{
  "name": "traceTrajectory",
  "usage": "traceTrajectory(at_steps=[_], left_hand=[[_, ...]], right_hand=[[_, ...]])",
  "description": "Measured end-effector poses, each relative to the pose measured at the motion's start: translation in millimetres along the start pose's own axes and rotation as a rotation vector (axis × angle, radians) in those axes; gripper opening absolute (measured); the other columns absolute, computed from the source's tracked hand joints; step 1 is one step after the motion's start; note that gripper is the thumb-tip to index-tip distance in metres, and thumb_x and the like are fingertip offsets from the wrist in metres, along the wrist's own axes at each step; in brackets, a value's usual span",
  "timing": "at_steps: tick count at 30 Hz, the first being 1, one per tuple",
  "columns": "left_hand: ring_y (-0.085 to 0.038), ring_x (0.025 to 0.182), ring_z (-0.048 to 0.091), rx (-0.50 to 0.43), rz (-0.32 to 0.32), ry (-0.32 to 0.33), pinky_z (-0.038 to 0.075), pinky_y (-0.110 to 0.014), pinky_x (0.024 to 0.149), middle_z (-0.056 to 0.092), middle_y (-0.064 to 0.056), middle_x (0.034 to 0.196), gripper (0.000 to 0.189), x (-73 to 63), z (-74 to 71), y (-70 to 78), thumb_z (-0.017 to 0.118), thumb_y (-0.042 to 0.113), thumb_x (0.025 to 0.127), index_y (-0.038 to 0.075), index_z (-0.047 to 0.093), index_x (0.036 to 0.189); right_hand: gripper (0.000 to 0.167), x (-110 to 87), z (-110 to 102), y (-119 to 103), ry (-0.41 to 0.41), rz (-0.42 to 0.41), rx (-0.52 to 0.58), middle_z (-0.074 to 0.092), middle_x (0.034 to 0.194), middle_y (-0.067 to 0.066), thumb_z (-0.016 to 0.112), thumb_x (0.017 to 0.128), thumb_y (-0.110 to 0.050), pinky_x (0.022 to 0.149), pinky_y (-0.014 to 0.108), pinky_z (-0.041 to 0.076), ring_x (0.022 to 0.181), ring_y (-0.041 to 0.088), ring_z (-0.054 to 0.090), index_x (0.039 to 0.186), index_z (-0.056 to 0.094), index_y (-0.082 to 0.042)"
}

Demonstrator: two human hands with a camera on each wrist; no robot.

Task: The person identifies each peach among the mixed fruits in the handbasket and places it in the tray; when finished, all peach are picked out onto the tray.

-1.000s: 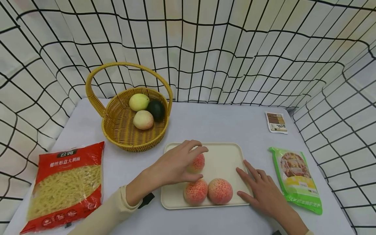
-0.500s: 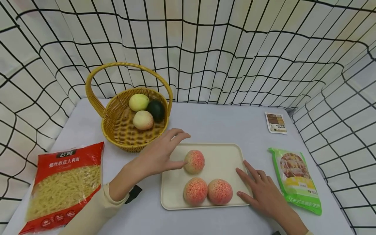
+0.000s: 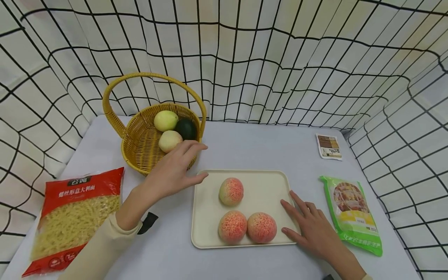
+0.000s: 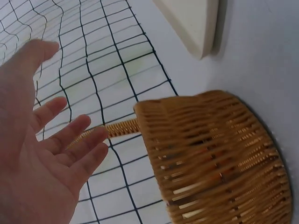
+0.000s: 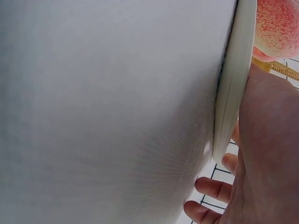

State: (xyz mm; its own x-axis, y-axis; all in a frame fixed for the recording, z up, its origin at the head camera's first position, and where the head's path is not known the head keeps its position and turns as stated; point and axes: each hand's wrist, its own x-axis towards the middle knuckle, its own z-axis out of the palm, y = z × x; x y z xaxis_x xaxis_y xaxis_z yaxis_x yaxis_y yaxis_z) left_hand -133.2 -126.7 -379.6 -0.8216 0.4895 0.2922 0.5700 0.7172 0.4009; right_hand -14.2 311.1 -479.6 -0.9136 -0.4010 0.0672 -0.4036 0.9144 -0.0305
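My left hand (image 3: 171, 171) hovers over the near rim of the yellow wicker basket (image 3: 138, 128), fingers spread and holding nothing. Inside the basket lie a pale peach (image 3: 169, 140), a yellow-green fruit (image 3: 166, 120) and a dark green avocado-like fruit (image 3: 186, 129). In the left wrist view the spread left fingers are beside the basket's woven wall (image 4: 210, 158). My right hand (image 3: 311, 225) rests at the right edge of the cream tray (image 3: 266, 186), fingers extended. On that tray are three pink-red peaches: one farther back (image 3: 231, 192) and two near the front, a left peach (image 3: 232, 227) and a right peach (image 3: 261, 228).
A red bag of spiral pasta (image 3: 80, 217) lies at the left of the table. To the right are a green food packet (image 3: 353, 214) and a small brown-and-white sachet (image 3: 329, 147). Black netting over white cloth (image 3: 245, 58) encloses the back and sides.
The left hand has moved from over the back peach on the tray, up and left to the basket's near rim. The peaches and the right hand have stayed put.
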Motion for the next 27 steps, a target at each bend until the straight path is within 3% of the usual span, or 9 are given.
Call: traceTrajectory(at_steps=[10, 21, 27], left_hand=[[-0.035, 0.127, 0.057, 0.014, -0.089, 0.102, 0.055, -0.055, 0.104, 0.058, -0.017, 0.141, 0.055, 0.3, -8.0, -24.5, 0.078, 0.027, 0.096, 0.008, 0.057, 0.143], [-0.041, 0.129, 0.056, 0.013, -0.165, 0.103, 0.053, -0.062, 0.103, 0.055, -0.021, 0.141, 0.052, 2.8, -8.0, -47.6, 0.073, 0.024, 0.098, 0.007, 0.056, 0.144], [-0.041, 0.124, 0.056, 0.015, -0.188, 0.118, 0.055, -0.061, 0.094, 0.055, -0.022, 0.14, 0.051, 3.3, -7.4, -57.4, 0.073, 0.023, 0.097, 0.008, 0.056, 0.143]], right_hand=[[0.078, 0.4, 0.4, -0.3, 0.009, -0.005, 0.004, 0.034, 0.174, 0.007, 0.07, 0.095, -0.061, 0.092, 0.051, 0.053, 0.123, 0.028, 0.057, 0.163, 0.044, -0.03], [0.078, 0.2, -0.2, -1.8, 0.0, 0.007, 0.007, 0.034, 0.173, 0.007, 0.07, 0.095, -0.061, 0.094, 0.051, 0.054, 0.124, 0.03, 0.057, 0.162, 0.045, -0.029], [0.078, 0.1, -0.6, -2.1, -0.008, 0.014, 0.001, 0.033, 0.174, 0.008, 0.069, 0.095, -0.061, 0.094, 0.052, 0.054, 0.124, 0.03, 0.057, 0.162, 0.045, -0.03]])
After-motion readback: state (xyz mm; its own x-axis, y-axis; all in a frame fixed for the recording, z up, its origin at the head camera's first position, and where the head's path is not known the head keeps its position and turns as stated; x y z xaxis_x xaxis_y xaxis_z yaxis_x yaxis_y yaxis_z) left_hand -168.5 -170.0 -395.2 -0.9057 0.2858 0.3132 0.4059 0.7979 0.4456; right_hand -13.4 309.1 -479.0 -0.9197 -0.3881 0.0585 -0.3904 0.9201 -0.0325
